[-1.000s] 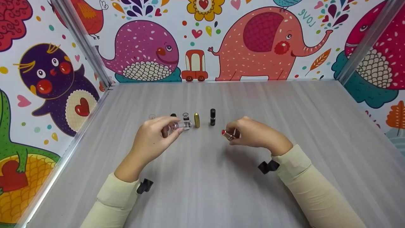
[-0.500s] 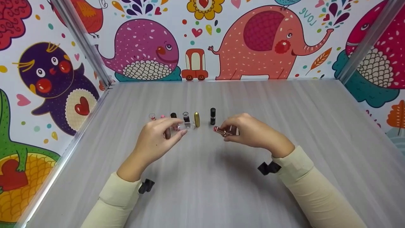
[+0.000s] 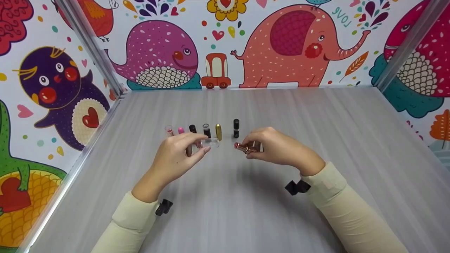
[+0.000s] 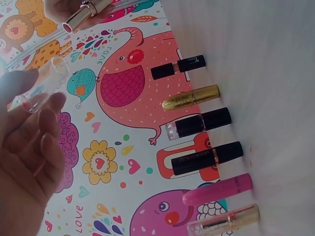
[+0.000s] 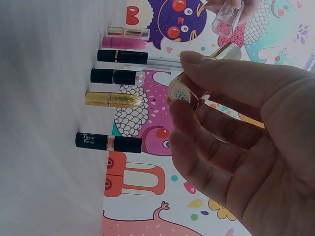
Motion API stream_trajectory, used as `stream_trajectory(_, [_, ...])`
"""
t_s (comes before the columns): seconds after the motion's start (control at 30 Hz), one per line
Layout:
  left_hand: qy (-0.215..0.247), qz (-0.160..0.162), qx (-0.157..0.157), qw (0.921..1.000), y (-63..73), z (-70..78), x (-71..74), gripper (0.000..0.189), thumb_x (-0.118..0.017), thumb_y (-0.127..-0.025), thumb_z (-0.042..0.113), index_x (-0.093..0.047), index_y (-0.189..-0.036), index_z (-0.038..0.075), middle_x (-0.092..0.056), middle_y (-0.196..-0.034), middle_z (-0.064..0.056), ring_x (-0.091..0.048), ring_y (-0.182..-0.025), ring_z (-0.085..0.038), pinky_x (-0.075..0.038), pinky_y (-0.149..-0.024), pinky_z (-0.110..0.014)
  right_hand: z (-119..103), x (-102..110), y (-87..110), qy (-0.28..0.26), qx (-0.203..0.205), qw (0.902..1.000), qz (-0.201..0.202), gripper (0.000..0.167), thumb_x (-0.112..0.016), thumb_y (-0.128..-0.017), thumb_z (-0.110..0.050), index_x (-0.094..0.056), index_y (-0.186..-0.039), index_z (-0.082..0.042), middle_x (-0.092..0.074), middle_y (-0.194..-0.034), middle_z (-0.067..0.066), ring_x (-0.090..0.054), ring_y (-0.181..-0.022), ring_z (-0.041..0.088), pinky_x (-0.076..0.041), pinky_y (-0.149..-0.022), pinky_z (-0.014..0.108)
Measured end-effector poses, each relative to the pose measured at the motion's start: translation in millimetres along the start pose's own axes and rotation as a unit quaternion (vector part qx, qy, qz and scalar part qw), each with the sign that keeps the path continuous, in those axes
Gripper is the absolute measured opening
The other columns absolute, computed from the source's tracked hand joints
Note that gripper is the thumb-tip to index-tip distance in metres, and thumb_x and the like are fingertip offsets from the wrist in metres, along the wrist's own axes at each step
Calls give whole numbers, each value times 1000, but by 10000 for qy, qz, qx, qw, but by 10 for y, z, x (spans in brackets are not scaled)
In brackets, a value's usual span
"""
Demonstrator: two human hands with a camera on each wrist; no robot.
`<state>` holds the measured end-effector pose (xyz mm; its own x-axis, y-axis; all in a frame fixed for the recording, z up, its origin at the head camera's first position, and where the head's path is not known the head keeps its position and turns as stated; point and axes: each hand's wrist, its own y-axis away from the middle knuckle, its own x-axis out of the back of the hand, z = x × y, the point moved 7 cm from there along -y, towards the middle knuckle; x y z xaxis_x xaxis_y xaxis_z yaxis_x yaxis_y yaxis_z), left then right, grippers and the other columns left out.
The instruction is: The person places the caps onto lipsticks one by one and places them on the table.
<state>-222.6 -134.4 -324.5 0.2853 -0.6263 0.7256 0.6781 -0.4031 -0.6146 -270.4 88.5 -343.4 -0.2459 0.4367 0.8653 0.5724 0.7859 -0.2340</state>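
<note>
My left hand pinches a clear cap between thumb and fingers, its far end facing right. Opposite it, my right hand holds a rose-gold lipstick by its base, the reddish end pointing left toward the cap. A short gap separates the two. In the left wrist view the lipstick shows a dark red inside at its tip, and the clear cap is seen through. From the right wrist view, the lipstick's round base faces the camera between thumb and fingers.
Behind the hands, a row of upright lip products includes a black tube, a gold bullet-shaped tube, a black clear-topped tube, another black tube, a pink tube and a clear-topped one. Printed panels edge the table.
My right hand has moved left with the lipstick, and its tip has come closer to the cap. My left hand has shifted slightly right with the cap. The standing tubes stay put.
</note>
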Motion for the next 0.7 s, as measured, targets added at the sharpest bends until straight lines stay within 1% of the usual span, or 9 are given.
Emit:
stream_trajectory(0.13, [-12,-9,-58,10000,2,18,-21,24,-87,-91,16,-80,-111,6,-74,-88,-2,-53,-60,-10,-48,-54,-24,-14,-13,-9,28,-21,10000,-42,24,-86,-89,-5,-79,-112,-5,-78,-105,4,-72,-84,16,-61,-73,31])
stream_trajectory(0.3, [19,-30,-170,9998,0,45,-53,23,-87,-91,16,-79,-111,6,-77,-92,-3,-55,-59,-9,-49,-54,-24,-28,-36,-13,24,-167,9998,-135,24,-86,-90,-7,-79,-113,-6,-78,-106,3,-72,-85,15,-62,-75,31])
stream_trajectory(0.5, [61,-24,-243,9997,1,88,-75,24,-87,-91,16,-80,-111,6,-79,-96,-4,-57,-58,-8,-50,-54,-23,-64,-69,-23,-70,-136,9997,-184,23,-86,-90,-6,-79,-113,-5,-78,-105,4,-72,-85,14,-64,-75,37])
stream_trajectory(0.63, [182,-35,-259,9995,3,127,-97,25,-87,-91,15,-80,-113,7,-78,-95,-4,-56,-58,-7,-48,-53,-24,-79,-93,-32,-150,-59,9997,-196,22,-85,-91,-5,-78,-112,-4,-78,-105,5,-72,-84,15,-64,-75,41])
stream_trajectory(0.7, [240,-64,-279,9993,3,152,-111,25,-87,-91,15,-80,-114,8,-77,-94,-3,-55,-58,-7,-48,-53,-23,-96,-94,-31,-144,4,9997,-175,22,-86,-90,-4,-78,-111,-4,-78,-104,5,-72,-84,15,-64,-75,40])
